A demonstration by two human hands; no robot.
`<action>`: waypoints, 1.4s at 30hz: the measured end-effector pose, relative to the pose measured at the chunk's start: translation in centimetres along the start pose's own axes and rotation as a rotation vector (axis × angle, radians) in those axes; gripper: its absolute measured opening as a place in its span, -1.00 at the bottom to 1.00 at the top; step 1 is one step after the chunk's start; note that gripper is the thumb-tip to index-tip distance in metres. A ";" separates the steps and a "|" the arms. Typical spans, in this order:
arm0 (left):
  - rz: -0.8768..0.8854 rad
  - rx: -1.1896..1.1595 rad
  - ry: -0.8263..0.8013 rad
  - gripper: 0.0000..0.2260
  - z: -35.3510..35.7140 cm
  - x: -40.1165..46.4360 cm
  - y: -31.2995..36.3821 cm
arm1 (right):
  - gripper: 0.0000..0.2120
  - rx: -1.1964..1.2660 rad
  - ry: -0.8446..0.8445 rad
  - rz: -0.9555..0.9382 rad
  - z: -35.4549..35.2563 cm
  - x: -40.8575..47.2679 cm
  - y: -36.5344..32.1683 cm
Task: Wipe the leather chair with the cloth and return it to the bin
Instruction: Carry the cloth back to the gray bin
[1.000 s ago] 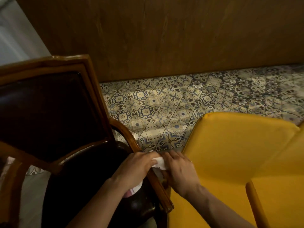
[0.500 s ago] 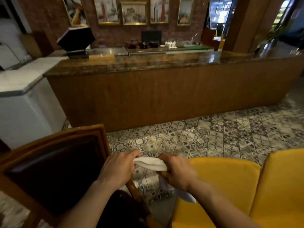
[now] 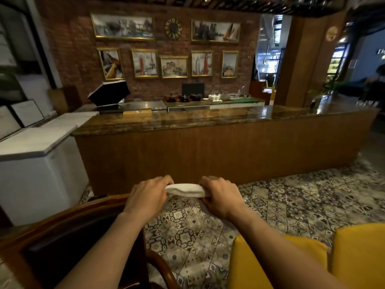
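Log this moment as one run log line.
left hand: gripping cloth | right hand: gripping cloth | cloth: off chair | bin: unseen

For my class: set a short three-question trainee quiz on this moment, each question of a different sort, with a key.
1. True or false: the white cloth is held by one hand only.
2. Which chair sits below the left hand? A. leather chair B. yellow chair
3. Fill in: the cloth is held above the patterned ____.

Key: 1. False; the right hand grips its other end. 2. A. 3. Floor.
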State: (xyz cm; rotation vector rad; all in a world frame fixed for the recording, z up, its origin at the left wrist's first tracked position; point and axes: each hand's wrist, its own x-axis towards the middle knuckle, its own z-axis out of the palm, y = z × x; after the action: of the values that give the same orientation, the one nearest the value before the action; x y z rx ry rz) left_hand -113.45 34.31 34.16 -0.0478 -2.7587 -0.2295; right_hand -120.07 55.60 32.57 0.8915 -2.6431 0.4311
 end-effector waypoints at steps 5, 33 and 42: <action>-0.022 0.034 0.052 -0.81 -2.4 0.1 -0.6 | -0.77 -0.003 0.058 -0.039 -1.1 1.8 -1.0; -0.829 0.471 0.208 -0.81 -31.5 -42.6 -24.3 | -0.71 0.343 -0.017 -0.891 0.8 1.2 -56.7; -1.221 0.634 0.213 -0.82 -40.3 -65.9 -23.5 | -0.75 0.558 -0.125 -1.234 0.3 -11.9 -79.7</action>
State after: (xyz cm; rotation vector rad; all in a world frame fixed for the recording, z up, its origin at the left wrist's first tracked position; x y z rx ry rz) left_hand -39.07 4.24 43.49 1.6790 -2.1450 0.3293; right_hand -61.42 1.20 42.00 2.4580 -1.5326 0.7412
